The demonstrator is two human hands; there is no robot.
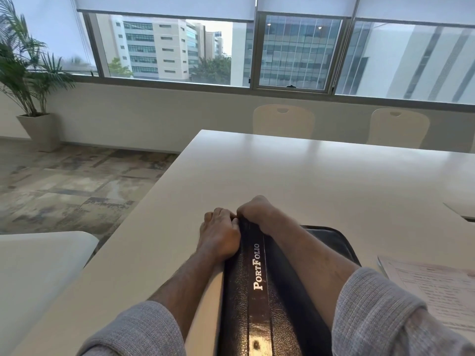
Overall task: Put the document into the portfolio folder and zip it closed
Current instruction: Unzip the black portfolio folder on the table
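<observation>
While both forearms stretch out over a white table, a black portfolio folder lies at the near edge, spine up w/ "PortFolio" in silver lettering. Its long axis runs near-to-far, tilted a little left at the far end; the lettering reads from near to far. Left hand sits at the folder's far-left corner, fingers curled against its edge, gripping it. Right hand is at the far end of the spine, fingers bent down over the corner & holding it; what the fingertips pinch can't be made out. The two hands touch at the folder's far tip. Right forearm lies across the folder's right side; grey sleeves are pushed up on both arms. The document, a printed sheet, lies flat on the table just right of the folder, near the right arm, partly covered by the sleeve. Far side of the table: two cream chairs, tucked in under a wide window showing office blocks. Far left, a potted palm stands on patterned carpet. A second white tabletop shows near left.
</observation>
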